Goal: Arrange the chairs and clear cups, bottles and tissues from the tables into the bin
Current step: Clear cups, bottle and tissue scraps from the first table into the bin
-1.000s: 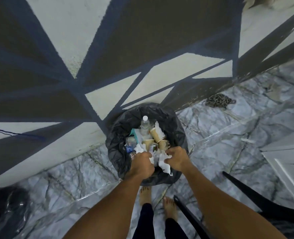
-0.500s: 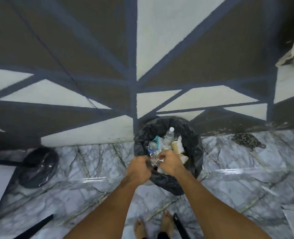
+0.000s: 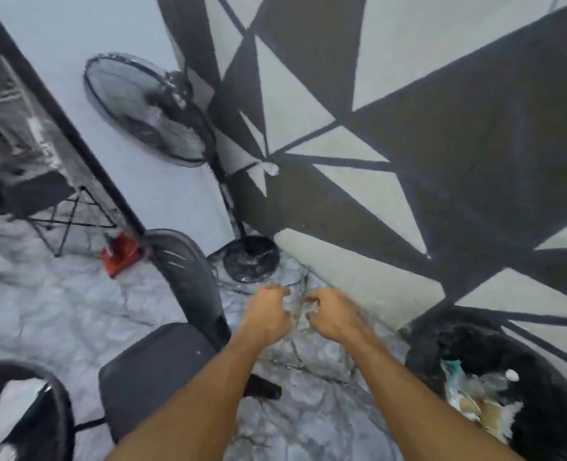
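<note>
Though smeared by motion blur, shows left hand (image 3: 267, 316) and right hand (image 3: 332, 316) side by side at mid-frame, close but apart, fingers curled in on both. Cannot tell whether curled on nothing or pinching some thin scrap; nothing solid seen in either. Hang over bare marble floor (image 3: 308, 377), not over any task item.

Just left of the forearms, black chair (image 3: 162, 371), seat toward camera, back toward the wall. Behind it, standing fan (image 3: 149, 108) with round base (image 3: 250, 262) on the floor by the painted wall (image 3: 408, 94). Red object (image 3: 120, 256) beyond the chair, too blurred to name. Probable second chair (image 3: 26, 410), round-framed, at lower left corner. Bin (image 3: 422, 354), black-bagged, at lower right against the wall, well apart from the hands; holds bottle (image 3: 503, 380), tan cups (image 3: 488, 409) and tissues (image 3: 513, 409).

Judged step: drop-off into bin done, chairs next. Next move likely calls for reaching down-left, gripping the chair back and squaring it up, while minding the fan base close behind.

Versus half a second back: hands then right over the bin mouth, at the rubbish; now off it and well to its left. Bin then at centre, now at lower right edge. Fan then only a base at left, now in full view. Chair seat new in frame.
</note>
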A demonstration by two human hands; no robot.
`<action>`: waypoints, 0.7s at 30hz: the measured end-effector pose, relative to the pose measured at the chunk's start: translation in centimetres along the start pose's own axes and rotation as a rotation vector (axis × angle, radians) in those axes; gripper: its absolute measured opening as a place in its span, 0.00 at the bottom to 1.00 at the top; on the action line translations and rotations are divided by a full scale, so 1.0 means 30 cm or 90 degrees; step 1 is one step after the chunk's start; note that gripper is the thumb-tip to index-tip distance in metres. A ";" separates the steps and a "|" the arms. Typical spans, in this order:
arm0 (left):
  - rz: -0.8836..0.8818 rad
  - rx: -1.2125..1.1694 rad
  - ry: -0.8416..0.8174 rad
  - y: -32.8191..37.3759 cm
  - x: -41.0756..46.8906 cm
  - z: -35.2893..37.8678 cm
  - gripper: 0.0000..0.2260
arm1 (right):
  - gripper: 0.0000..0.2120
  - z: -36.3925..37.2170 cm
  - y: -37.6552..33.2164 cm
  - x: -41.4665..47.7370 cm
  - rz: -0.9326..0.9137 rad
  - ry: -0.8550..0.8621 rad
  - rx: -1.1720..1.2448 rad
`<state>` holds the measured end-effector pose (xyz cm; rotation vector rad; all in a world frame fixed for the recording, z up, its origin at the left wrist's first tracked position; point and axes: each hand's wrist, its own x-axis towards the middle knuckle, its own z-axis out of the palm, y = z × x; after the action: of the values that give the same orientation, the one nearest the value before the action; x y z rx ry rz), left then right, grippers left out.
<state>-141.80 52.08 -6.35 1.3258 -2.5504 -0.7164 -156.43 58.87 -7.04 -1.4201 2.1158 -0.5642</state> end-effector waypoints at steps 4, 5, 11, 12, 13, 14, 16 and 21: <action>-0.062 0.008 0.116 -0.275 -0.199 -0.293 0.09 | 0.18 0.146 -0.420 0.008 -0.158 -0.014 -0.026; -0.087 0.007 0.145 -0.342 -0.259 -0.357 0.06 | 0.17 0.188 -0.525 0.001 -0.199 -0.026 -0.029; -0.264 0.006 0.265 -0.691 -0.615 -0.598 0.16 | 0.19 0.505 -1.005 -0.061 -0.381 -0.147 -0.046; -0.292 0.012 0.283 -0.738 -0.661 -0.621 0.16 | 0.20 0.553 -1.059 -0.067 -0.407 -0.169 -0.044; -0.323 0.018 0.307 -0.788 -0.716 -0.649 0.15 | 0.20 0.607 -1.125 -0.077 -0.438 -0.193 -0.043; -0.354 0.027 0.331 -0.839 -0.771 -0.674 0.14 | 0.20 0.666 -1.189 -0.084 -0.468 -0.217 -0.040; -0.417 0.052 0.364 -0.930 -0.871 -0.718 0.13 | 0.19 0.769 -1.314 -0.103 -0.518 -0.261 -0.028; -0.612 0.074 0.461 -1.083 -1.047 -0.772 0.23 | 0.19 0.963 -1.528 -0.133 -0.599 -0.352 -0.049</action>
<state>-91.41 53.93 -0.33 2.3115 -1.3362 -0.1101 -104.38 44.54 -1.05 -2.2709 0.9774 -0.3392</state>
